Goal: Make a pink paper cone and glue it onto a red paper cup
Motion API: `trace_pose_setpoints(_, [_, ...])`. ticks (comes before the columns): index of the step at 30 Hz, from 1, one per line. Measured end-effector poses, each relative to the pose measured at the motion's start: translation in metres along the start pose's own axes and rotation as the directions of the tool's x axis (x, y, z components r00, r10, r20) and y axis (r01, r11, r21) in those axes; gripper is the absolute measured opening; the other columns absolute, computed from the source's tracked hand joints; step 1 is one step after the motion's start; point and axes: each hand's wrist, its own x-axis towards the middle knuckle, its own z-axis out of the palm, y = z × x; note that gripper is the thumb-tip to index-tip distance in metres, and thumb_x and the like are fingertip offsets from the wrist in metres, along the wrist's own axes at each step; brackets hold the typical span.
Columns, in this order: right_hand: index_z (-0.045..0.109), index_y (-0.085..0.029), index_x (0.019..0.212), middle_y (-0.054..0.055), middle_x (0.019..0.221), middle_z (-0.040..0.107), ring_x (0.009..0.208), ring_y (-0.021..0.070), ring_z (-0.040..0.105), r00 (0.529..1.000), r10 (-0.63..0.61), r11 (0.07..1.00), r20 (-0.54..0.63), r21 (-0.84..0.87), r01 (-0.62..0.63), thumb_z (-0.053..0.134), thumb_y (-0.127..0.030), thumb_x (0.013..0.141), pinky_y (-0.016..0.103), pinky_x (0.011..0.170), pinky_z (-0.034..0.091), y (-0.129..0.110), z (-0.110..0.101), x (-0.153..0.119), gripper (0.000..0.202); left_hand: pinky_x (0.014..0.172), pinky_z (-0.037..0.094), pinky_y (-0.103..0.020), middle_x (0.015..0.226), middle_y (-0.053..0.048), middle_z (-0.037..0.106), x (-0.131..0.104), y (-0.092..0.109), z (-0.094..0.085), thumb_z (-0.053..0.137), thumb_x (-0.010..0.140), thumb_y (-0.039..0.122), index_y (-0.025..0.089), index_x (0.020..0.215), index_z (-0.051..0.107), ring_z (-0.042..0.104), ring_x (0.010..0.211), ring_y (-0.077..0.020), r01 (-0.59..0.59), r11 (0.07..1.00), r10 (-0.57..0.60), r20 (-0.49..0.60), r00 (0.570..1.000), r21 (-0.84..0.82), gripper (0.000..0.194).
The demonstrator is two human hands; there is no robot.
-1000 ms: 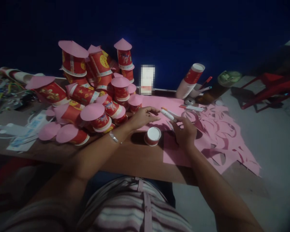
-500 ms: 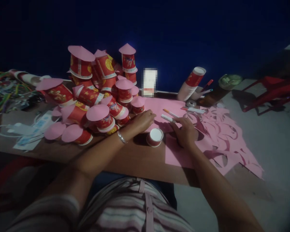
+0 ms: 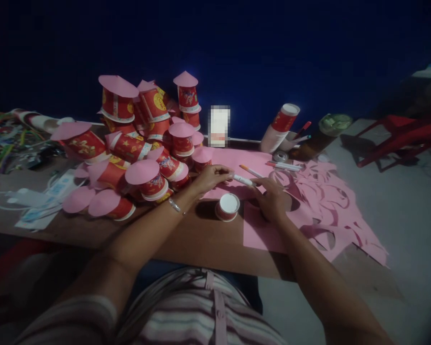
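Observation:
A slim white tube (image 3: 243, 180) with faint print lies level between my hands. My right hand (image 3: 271, 197) is closed on its right end. My left hand (image 3: 215, 177) pinches at the left end with thumb and fingertips. Below the tube, a small red-and-white paper cup (image 3: 227, 207) stands upside down on the brown table (image 3: 194, 235), its pale base facing up. Behind my hands lies a pink paper sheet (image 3: 237, 155). An orange-tipped pen (image 3: 249, 170) rests on that sheet, just beyond the tube.
To the left crowd several red cups with pink cone tops (image 3: 143, 175). A power strip (image 3: 52, 199) sits at far left. Pink paper offcuts (image 3: 330, 201), pens (image 3: 283, 166), a cup stack (image 3: 280, 127) and a jar (image 3: 321, 139) occupy the right. A red stool (image 3: 395, 139) stands beyond.
My left hand has moved from apart to the tube's left end and now pinches there. My right hand still holds the tube. The view has shifted slightly.

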Motion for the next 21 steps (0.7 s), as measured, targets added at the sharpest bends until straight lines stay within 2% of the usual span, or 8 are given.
trace_pose_setpoints(8, [0.073,-0.023,0.099,0.006,0.092,0.076,0.085,0.024,0.068,0.999,-0.036,0.999,0.002,0.02,0.036,0.06,-0.039,0.097,0.041,0.081,0.053,-0.002,-0.003,-0.001,0.021,0.067,0.059,-0.026,0.076,-0.006,0.075,0.003,-0.004,0.005,0.082,0.076,0.014,0.01,0.093,0.074,0.069,0.066,-0.0111,0.034,0.999,-0.033,0.048,0.998,-0.012,0.02])
trace_pose_setpoints(10, [0.073,-0.023,0.1,0.006,0.091,0.076,0.084,0.0236,0.067,0.999,-0.045,0.999,0.022,0.031,0.045,0.06,-0.039,0.097,0.04,0.08,0.053,-0.002,-0.002,0.0,0.02,0.069,0.059,-0.028,0.079,-0.008,0.076,0.002,-0.003,0.003,0.08,0.079,0.017,0.01,0.095,0.074,0.07,0.069,-0.0127,0.017,0.998,-0.02,0.065,0.998,0.055,0.019])
trace_pose_setpoints(13, [0.073,-0.023,0.099,0.006,0.091,0.075,0.086,0.0242,0.067,0.999,-0.03,0.999,0.026,-0.029,0.03,0.059,-0.035,0.097,0.041,0.082,0.053,-0.001,-0.002,0.001,0.019,0.078,0.061,-0.034,0.101,-0.014,0.078,-0.009,-0.001,-0.006,0.072,0.086,0.022,0.012,0.118,0.07,0.073,0.085,-0.018,-0.072,0.95,0.06,0.049,0.997,0.303,0.033])
trace_pose_setpoints(15, [0.074,-0.022,0.099,0.007,0.093,0.075,0.089,0.0253,0.067,1.0,0.01,0.994,0.009,-0.105,-0.009,0.059,-0.036,0.097,0.041,0.083,0.053,0.001,-0.003,0.0,0.02,0.091,0.059,-0.039,0.124,-0.016,0.073,-0.025,-0.002,-0.016,0.068,0.089,0.022,0.015,0.134,0.062,0.072,0.102,-0.0214,-0.151,0.816,0.184,-0.004,0.983,0.557,0.045])
trace_pose_setpoints(16, [0.074,-0.022,0.099,0.008,0.093,0.075,0.09,0.0258,0.067,0.999,0.037,0.989,-0.002,-0.143,-0.037,0.059,-0.037,0.097,0.041,0.083,0.053,0.002,-0.004,0.0,0.021,0.098,0.057,-0.043,0.131,-0.017,0.069,-0.036,-0.004,-0.022,0.064,0.091,0.021,0.015,0.136,0.061,0.071,0.107,-0.023,-0.17,0.704,0.234,0.002,0.972,0.69,0.045])
trace_pose_setpoints(19, [0.075,-0.021,0.102,0.009,0.094,0.074,0.093,0.0273,0.066,0.994,0.107,0.968,-0.019,-0.228,-0.108,0.058,-0.042,0.097,0.041,0.081,0.052,0.008,-0.007,-0.001,0.027,0.118,0.042,-0.046,0.144,-0.015,0.061,-0.072,-0.012,-0.036,0.053,0.096,0.019,0.016,0.136,0.06,0.054,0.137,-0.0264,-0.276,0.321,0.294,0.181,0.938,0.906,0.041])
trace_pose_setpoints(21, [0.074,-0.021,0.103,0.01,0.094,0.073,0.095,0.0283,0.065,0.995,0.099,0.957,0.002,-0.272,-0.095,0.055,-0.042,0.098,0.041,0.082,0.051,0.013,-0.007,0.003,0.029,0.12,0.041,-0.044,0.151,-0.016,0.055,-0.092,-0.018,-0.042,0.053,0.096,0.021,0.014,0.145,0.053,0.048,0.143,-0.0283,-0.273,0.138,0.267,0.23,0.936,0.952,0.049])
